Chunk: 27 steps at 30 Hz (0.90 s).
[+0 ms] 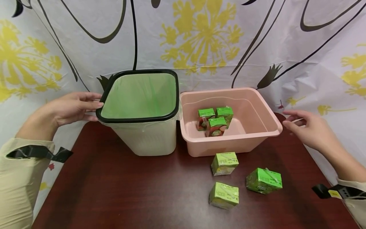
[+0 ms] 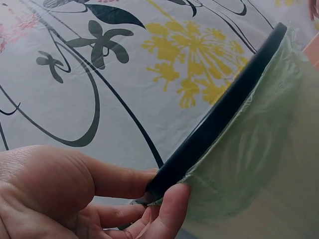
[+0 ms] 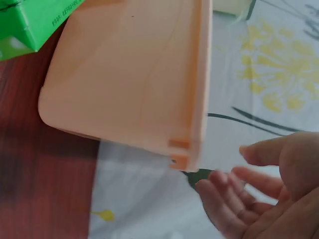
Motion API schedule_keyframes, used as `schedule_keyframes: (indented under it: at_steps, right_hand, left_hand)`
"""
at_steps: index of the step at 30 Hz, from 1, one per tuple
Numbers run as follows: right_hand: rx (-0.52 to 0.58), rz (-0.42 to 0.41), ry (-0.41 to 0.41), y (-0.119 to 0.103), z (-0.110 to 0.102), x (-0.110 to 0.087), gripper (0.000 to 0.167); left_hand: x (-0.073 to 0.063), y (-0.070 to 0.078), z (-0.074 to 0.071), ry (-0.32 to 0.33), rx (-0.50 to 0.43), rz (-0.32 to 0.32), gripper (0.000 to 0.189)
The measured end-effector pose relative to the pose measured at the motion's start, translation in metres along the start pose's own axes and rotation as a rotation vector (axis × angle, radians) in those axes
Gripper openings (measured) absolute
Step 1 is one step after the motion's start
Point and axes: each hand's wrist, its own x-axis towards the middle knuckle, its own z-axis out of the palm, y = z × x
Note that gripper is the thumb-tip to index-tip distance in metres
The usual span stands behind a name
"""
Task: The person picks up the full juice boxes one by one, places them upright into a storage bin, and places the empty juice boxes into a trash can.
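A white bin (image 1: 143, 140) with a black rim and a green liner (image 1: 140, 95) stands at the left of the table. My left hand (image 1: 74, 106) pinches its left rim, with the rim (image 2: 214, 124) between thumb and fingers in the left wrist view. To the right sits a pink plastic basin (image 1: 223, 146) with three small juice boxes (image 1: 216, 126), green-topped, inside it. Beside the basin's right rim, my right hand (image 1: 307, 130) holds nothing; its fingers are loosely bent and a gap shows between them and the basin (image 3: 124, 84) in the right wrist view.
Two yellow-green juice boxes (image 1: 225, 163) and a brighter green one (image 1: 264, 181) lie on the dark red table (image 1: 128, 194) in front of the basin. A white sheet (image 1: 257, 63) with yellow flowers and dark stems hangs behind the bin and basin.
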Motion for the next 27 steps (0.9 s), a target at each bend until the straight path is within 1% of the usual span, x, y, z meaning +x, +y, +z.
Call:
schedule_keyframes:
  at_steps: [2, 4, 6, 8, 9, 11, 13, 15, 17, 18, 20, 23, 25, 27]
  right_hand:
    - [-0.023, -0.052, 0.066, -0.006, -0.003, -0.007, 0.034]
    - [-0.004, -0.117, 0.100, -0.009, -0.002, -0.015, 0.029]
    - [0.007, -0.211, 0.112, -0.010, 0.000, -0.023, 0.030]
    - [0.027, -0.299, 0.094, -0.008, 0.005, -0.033, 0.037]
    - [0.027, -0.336, 0.079, -0.006, 0.008, -0.038, 0.041]
    - [0.036, -0.398, 0.022, -0.004, 0.013, -0.048, 0.053]
    - [0.074, -0.418, -0.056, -0.001, 0.019, -0.057, 0.063]
    - [0.097, -0.421, -0.130, 0.002, 0.026, -0.064, 0.073]
    - [0.116, -0.427, -0.193, 0.007, 0.033, -0.069, 0.080]
    - [0.132, -0.433, -0.220, 0.010, 0.036, -0.071, 0.082]
    - [0.163, -0.471, -0.255, 0.018, 0.044, -0.076, 0.086]
    - [0.265, -0.534, -0.315, 0.030, 0.055, -0.085, 0.087]
    - [0.317, -0.533, -0.347, 0.035, 0.062, -0.091, 0.087]
    - [0.341, -0.508, -0.367, 0.038, 0.067, -0.097, 0.087]
  left_hand:
    - [-0.001, 0.001, 0.001, 0.007, 0.007, 0.000, 0.065]
    - [-0.002, 0.001, 0.001, 0.012, 0.009, 0.000, 0.065]
    - [-0.002, 0.001, 0.002, 0.013, 0.002, 0.001, 0.065]
    - [-0.001, 0.001, 0.002, 0.013, -0.010, 0.002, 0.064]
    - [-0.001, 0.000, 0.002, 0.012, -0.017, 0.004, 0.063]
    - [0.000, -0.001, 0.001, 0.010, -0.031, 0.009, 0.062]
    - [0.000, -0.001, 0.000, 0.008, -0.045, 0.014, 0.062]
    - [0.000, -0.002, -0.001, 0.002, -0.050, 0.019, 0.064]
    - [0.000, -0.003, -0.002, 0.000, -0.059, 0.021, 0.065]
    - [0.000, -0.003, -0.002, -0.002, -0.066, 0.021, 0.066]
    - [0.001, -0.003, -0.002, -0.006, -0.075, 0.023, 0.066]
    - [0.002, -0.003, -0.002, -0.009, -0.084, 0.030, 0.067]
    - [0.002, -0.003, -0.001, -0.008, -0.082, 0.035, 0.066]
    - [0.002, -0.004, -0.001, -0.005, -0.079, 0.038, 0.066]
